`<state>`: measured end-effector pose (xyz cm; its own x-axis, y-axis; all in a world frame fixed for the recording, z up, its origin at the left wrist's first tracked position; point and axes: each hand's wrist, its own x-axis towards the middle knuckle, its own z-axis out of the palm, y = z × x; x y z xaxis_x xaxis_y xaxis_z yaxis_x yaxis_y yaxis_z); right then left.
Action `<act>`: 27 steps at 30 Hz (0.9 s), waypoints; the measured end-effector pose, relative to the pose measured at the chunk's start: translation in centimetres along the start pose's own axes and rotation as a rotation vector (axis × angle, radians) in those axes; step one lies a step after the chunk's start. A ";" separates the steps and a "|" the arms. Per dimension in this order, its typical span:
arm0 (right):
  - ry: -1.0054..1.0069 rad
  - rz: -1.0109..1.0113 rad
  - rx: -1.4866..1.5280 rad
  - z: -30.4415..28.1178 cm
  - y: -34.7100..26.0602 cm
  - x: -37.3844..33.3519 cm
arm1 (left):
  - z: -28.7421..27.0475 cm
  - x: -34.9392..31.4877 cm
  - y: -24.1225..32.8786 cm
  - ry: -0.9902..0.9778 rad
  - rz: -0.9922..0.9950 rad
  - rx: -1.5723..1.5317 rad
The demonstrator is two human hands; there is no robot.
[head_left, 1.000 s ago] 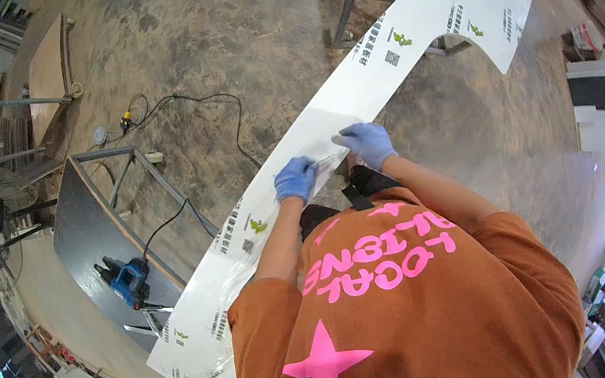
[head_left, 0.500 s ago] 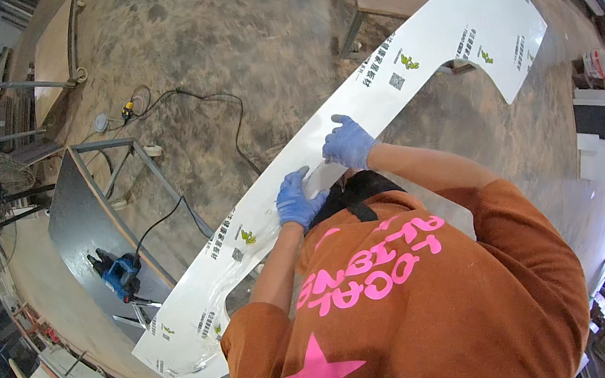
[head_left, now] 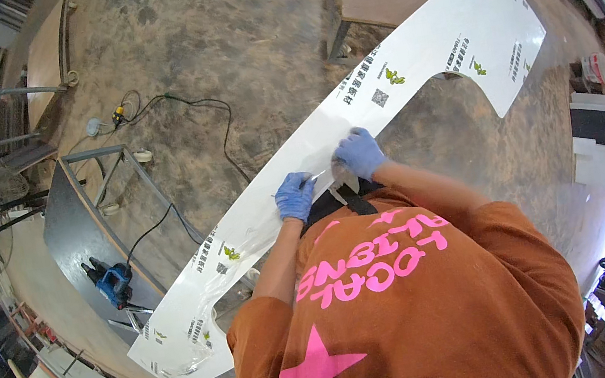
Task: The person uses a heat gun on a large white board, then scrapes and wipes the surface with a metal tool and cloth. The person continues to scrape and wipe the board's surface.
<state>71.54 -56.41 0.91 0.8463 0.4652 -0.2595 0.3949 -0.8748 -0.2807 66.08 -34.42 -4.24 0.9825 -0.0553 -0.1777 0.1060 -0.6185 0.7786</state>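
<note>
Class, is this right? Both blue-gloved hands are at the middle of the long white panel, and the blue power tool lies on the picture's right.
The side is wrong: the head view shows the blue power tool on the picture's left. The blue-gloved left hand and right hand are indeed at the long white panel's middle.

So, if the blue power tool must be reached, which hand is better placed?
Probably the left hand: the blue power tool sits to the person's left, and this hand is nearer it. The right hand is farther right along the white panel.
</note>
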 end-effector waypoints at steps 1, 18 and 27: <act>-0.070 -0.013 -0.055 0.1 0.4 0.9 | -0.1 -0.2 0.4 -0.013 -0.055 -0.006; 0.057 0.260 0.172 -2.9 9.0 -3.1 | 5.2 5.5 6.9 -0.091 0.066 0.128; -0.080 -0.142 -0.043 -5.1 11.0 1.7 | 6.1 3.6 9.0 0.092 0.002 -0.046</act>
<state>79.13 -65.93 2.09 0.7503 0.5925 -0.2933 0.5248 -0.8036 -0.2808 69.60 -44.93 -1.55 0.9924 0.0174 -0.1220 0.1093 -0.5815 0.8062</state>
